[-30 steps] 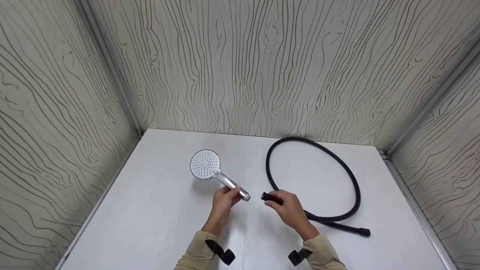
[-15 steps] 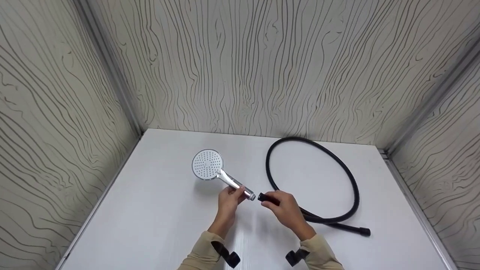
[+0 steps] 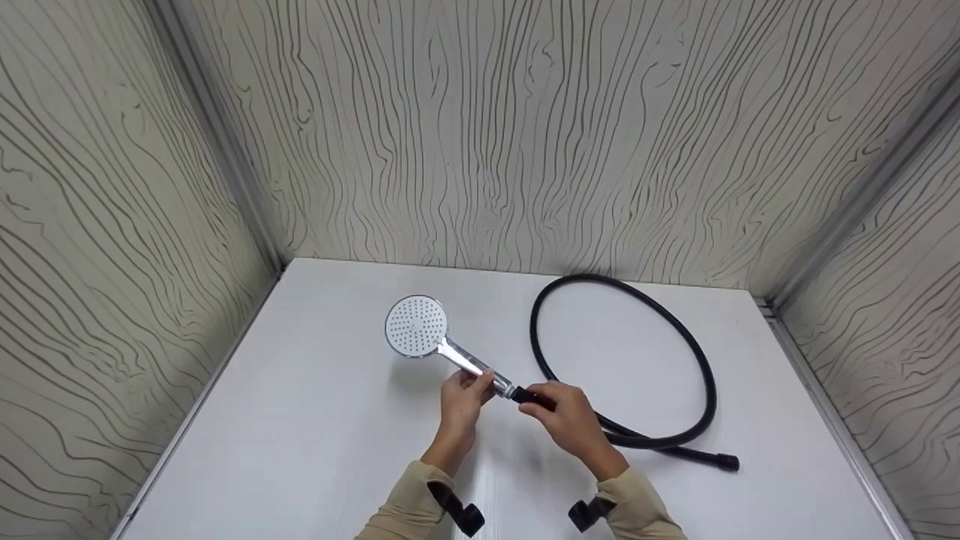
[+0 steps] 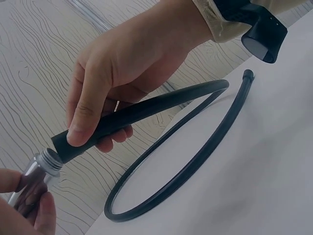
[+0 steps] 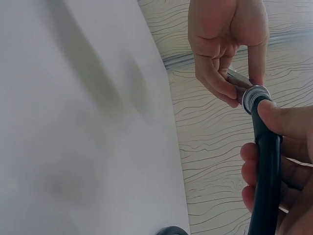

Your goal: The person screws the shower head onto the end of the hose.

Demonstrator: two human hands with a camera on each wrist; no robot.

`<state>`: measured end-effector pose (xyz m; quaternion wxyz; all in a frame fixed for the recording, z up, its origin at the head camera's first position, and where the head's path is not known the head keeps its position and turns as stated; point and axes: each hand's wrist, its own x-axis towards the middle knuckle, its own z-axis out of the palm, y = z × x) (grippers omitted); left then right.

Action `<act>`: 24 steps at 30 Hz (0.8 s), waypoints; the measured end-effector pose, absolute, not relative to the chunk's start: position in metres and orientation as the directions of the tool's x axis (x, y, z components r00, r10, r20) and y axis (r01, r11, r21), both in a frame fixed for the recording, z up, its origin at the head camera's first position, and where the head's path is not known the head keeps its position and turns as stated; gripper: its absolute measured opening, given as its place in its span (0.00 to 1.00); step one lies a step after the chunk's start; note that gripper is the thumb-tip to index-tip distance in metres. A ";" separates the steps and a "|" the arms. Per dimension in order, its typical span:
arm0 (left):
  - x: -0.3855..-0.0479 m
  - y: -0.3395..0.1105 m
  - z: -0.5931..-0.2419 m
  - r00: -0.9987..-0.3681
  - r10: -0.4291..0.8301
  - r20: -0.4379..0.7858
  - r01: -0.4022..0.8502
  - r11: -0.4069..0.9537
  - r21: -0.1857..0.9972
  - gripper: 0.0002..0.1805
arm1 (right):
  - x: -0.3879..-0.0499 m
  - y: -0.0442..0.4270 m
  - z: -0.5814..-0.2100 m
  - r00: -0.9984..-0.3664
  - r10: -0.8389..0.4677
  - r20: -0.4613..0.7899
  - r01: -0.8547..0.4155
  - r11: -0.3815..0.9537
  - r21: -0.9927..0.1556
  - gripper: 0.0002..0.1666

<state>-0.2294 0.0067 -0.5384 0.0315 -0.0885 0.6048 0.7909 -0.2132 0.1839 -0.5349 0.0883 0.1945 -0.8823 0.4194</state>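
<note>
Head view: our left hand [image 3: 459,405] pinches the handle [image 3: 459,358] of the shower head [image 3: 416,327] between thumb and fingers, and our right hand [image 3: 571,416] is closed around the black hose [image 3: 660,444] just behind its near end. The shower head appears raised above the white table [image 3: 315,405], to the left of the hose, with its spray face visible; the hose loop and far end [image 3: 727,463] lie on the table to the right. At the joint, the left wrist view shows the threaded end [image 4: 51,159] of the handle against the mouth of the hose fitting [image 4: 63,148], with several thread turns exposed and the two parts tilted to each other. We judge the step in hand to be alignment and first engagement of the coupling; we cannot tell whether any thread has caught. For the next move, we should bring both axes into line, hold the handle steady and turn the fitting under light pressure. If resistance comes early, we should back off and reseat, since a tilted start could cross the threads
</note>
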 end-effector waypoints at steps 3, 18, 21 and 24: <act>-0.229 0.009 -0.538 -0.984 -0.066 -0.165 -0.143 -0.262 0.954 0.21 | -0.213 0.183 -0.535 -0.905 -0.275 0.325 -0.426 0.560 -0.711 0.10; -0.225 0.026 -0.561 -0.966 -0.236 -0.101 -0.073 -0.128 0.989 0.17 | -0.215 0.179 -0.555 -0.904 -0.284 0.320 -0.425 0.673 -0.605 0.06; -0.223 0.024 -0.563 -0.966 -0.231 -0.112 -0.081 -0.140 0.987 0.18 | -0.215 0.179 -0.558 -0.904 -0.302 0.301 -0.426 0.674 -0.604 0.07; -0.220 0.023 -0.566 -0.966 -0.227 -0.121 -0.092 -0.136 0.986 0.18 | -0.216 0.178 -0.560 -0.907 -0.321 0.272 -0.421 0.681 -0.599 0.09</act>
